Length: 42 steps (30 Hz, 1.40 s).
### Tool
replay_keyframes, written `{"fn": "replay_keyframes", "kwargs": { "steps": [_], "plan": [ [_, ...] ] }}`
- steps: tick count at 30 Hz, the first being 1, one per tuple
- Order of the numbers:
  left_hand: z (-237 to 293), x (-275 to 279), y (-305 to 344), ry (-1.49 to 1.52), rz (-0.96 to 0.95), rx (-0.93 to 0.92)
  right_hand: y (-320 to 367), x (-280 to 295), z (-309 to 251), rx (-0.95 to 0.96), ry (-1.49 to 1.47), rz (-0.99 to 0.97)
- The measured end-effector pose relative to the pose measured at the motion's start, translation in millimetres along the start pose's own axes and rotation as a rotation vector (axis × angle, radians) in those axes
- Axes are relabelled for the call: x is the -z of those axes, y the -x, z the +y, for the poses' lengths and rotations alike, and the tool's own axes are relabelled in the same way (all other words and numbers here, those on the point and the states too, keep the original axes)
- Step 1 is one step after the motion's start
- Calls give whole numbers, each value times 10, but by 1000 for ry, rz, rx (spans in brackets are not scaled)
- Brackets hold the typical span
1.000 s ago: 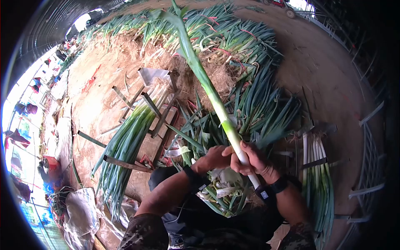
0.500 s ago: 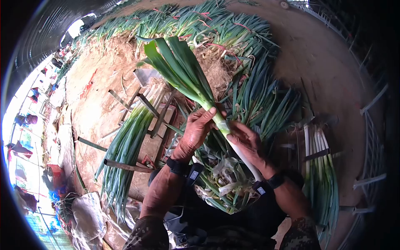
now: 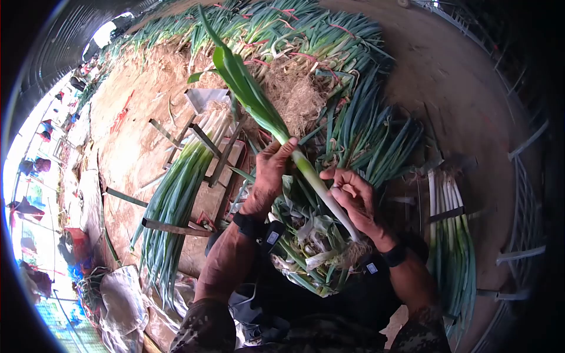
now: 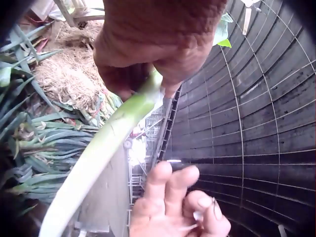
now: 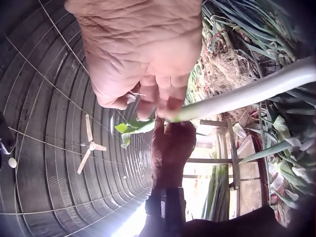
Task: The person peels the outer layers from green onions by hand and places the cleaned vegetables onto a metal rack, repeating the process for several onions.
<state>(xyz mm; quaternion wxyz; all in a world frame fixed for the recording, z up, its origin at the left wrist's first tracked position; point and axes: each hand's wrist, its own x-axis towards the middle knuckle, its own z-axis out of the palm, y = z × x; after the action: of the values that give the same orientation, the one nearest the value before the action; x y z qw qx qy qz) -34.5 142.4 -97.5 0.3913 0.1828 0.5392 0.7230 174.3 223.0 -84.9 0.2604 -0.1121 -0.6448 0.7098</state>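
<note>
Grip of the left hand (image 3: 272,173) was narrow, thumb and fingers closed round one leek (image 3: 315,179), held aslant before the body, leaves up and away, root end low. The right hand (image 3: 356,197) was just beside the stalk, its thumb and finger pinching a small pale scrap (image 4: 198,216). Half a second earlier its fingers had lain against the stalk; they had since come off it, and the root end, formerly hidden, had come into view.

Metal racks numbered two. The left rack (image 3: 173,227) held one leek bundle (image 3: 176,188), its stalks overlapping and not countable; the right rack (image 3: 447,214) held one smaller bundle (image 3: 456,253), likewise uncounted. Beyond the hands lay a leek heap (image 3: 353,141), too dense to count. Wrist straps (image 3: 250,225): two, one per arm.
</note>
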Motion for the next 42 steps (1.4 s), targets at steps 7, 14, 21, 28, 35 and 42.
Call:
{"fn": "replay_keyframes", "kwargs": {
  "steps": [7,14,21,28,35,42],
  "plan": [
    [22,74,-20,16,-13,-72,58,70,103,-41,82,48],
    [-4,-210,273,-37,-245,-47,-92,86,364,-52,265,131],
    [-36,-214,210,-74,-220,-66,-48,17,127,171,705,55],
    [47,111,9,52,34,-118,139,-195,61,134,524,-154],
    [367,589,-78,119,42,-267,672,-287,290,-307,814,-775],
    [301,482,32,99,-8,-211,303,-428,77,-48,617,-84]
  ]
}}
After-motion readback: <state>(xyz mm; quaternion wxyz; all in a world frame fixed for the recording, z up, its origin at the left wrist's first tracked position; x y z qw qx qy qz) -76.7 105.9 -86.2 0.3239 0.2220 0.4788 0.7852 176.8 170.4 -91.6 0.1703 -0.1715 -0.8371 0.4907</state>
